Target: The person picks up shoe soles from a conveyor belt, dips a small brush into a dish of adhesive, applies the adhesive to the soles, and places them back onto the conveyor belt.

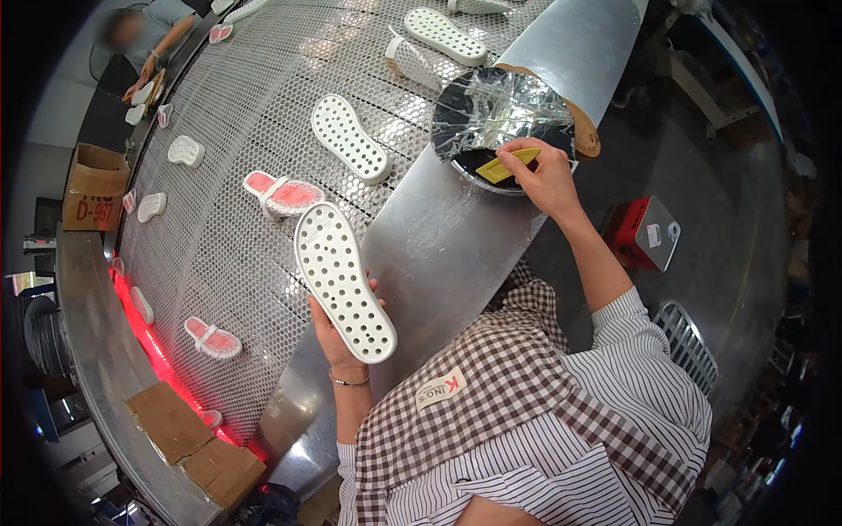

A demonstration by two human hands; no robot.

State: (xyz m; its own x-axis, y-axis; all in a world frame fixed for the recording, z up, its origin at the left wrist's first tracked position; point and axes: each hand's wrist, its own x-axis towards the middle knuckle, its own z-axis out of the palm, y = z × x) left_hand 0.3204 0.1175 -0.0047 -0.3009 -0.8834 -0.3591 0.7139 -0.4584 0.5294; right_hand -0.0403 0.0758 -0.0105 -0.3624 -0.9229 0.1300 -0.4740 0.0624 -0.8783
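Note:
My left hand (330,342) holds a white shoe sole (340,282) upright, its hole-dotted face turned up toward me. The fingers wrap behind it and are partly hidden. My right hand (545,175) pinches a flat yellow tool (509,166) over the open front part of a round black container (469,160). Whether the tool's lower end touches what is inside cannot be made out. Crinkled clear film (517,101) covers most of the container's top. Just beyond the held sole lies a sandal with a pink insole (263,184) and a white strap.
A perforated metal conveyor (237,254) carries several white soles (351,138) and pink-lined sandals (213,338). A smooth metal ledge (430,237) runs along my side. Cardboard boxes (92,188) stand past the far edge, where another person (162,39) works. A red-and-silver box (643,232) sits at the right.

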